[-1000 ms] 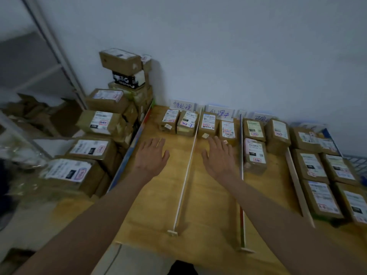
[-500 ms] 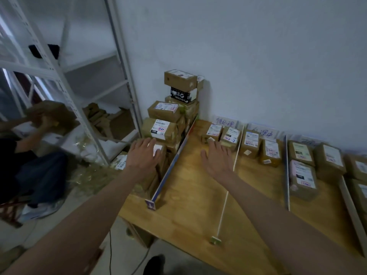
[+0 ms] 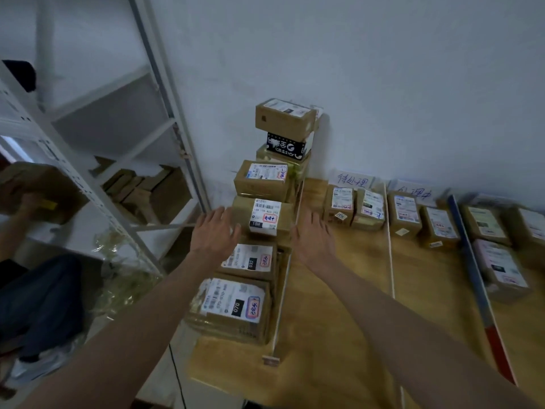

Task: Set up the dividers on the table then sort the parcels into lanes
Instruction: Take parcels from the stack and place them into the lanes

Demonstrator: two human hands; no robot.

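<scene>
A pile of brown labelled parcels fills the table's left end. My left hand [image 3: 214, 231] and my right hand [image 3: 313, 237] are open on either side of the parcel marked 15H [image 3: 264, 216], close to it; contact is unclear. Below it lie the parcel marked 032 [image 3: 250, 259] and the parcel marked 070 [image 3: 233, 308]. A white divider [image 3: 284, 284] fences the pile from the wooden table [image 3: 333, 335]. Further right stand a thin white divider [image 3: 390, 255] and a blue-and-red divider [image 3: 474, 284]. Sorted parcels [image 3: 354, 208] sit in lanes by the wall.
A white metal shelf rack [image 3: 97, 187] with flattened cardboard stands left of the table. Another person [image 3: 26, 208] works at far left, holding a box. Handwritten lane signs [image 3: 352, 181] lean on the wall. A taller stack of boxes [image 3: 284, 128] rises at the pile's back.
My view has swung left toward the parcel pile. Both hands have moved from over the table lanes to either side of the 15H parcel.
</scene>
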